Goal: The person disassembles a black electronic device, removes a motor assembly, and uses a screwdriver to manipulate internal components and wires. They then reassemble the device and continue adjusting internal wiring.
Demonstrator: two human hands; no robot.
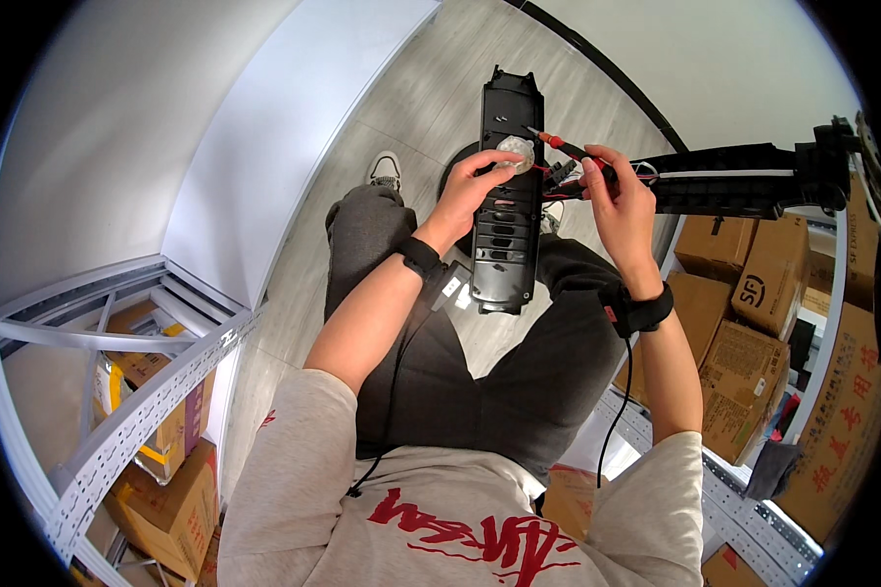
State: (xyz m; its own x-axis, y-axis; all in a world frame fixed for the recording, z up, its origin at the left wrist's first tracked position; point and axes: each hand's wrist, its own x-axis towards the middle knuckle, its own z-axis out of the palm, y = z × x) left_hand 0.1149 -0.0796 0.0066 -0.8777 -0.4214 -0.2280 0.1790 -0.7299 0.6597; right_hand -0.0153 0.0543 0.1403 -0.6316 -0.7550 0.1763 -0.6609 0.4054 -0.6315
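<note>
A long black plastic housing (506,279) stands out in front of my knees, with slots across its lower half. On its upper half sits a round translucent part (515,149), with thin wires leading right from it. My left hand (475,186) is closed, its thumb and fingertips gripping that part's near edge. My right hand (619,196) is closed around a red-and-black screwdriver (576,152), its thin tip over the housing just above the translucent part. Small screws (500,118) lie near the housing's upper end.
To the right, a long black arm-like assembly (724,181) carries loose wires and connectors at its left end. Cardboard boxes (744,386) stack on the right-hand shelving; a metal rack (147,421) with more boxes stands at left. Cables hang from my wristbands.
</note>
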